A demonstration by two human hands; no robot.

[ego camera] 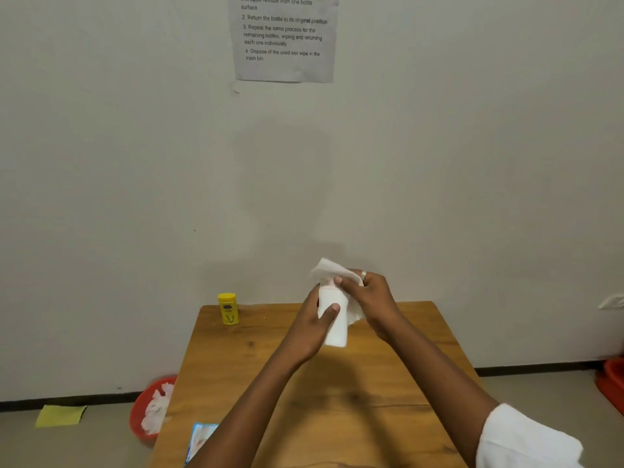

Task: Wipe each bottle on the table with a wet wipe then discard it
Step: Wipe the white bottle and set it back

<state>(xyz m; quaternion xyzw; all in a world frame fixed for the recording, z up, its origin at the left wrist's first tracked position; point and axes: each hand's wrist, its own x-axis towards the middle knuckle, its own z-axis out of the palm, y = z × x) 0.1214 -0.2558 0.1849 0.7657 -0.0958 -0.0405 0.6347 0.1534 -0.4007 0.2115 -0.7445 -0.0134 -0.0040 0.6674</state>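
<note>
I hold a white bottle [334, 327] upright above the far part of the wooden table [243, 373]. My left hand [312, 327] grips its body from the left, thumb across the front. My right hand [366, 298] presses a white wet wipe [329, 268] around the bottle's top and right side. The bottle's cap is hidden under the wipe. A small yellow bottle [228, 308] stands upright at the table's far left corner, apart from both hands.
A red trash bin [143, 405] holding used white wipes sits on the floor left of the table. A blue wipes pack [199, 440] lies at the table's near left edge. A yellow paper [60, 415] lies on the floor. A red object [613, 383] is at far right.
</note>
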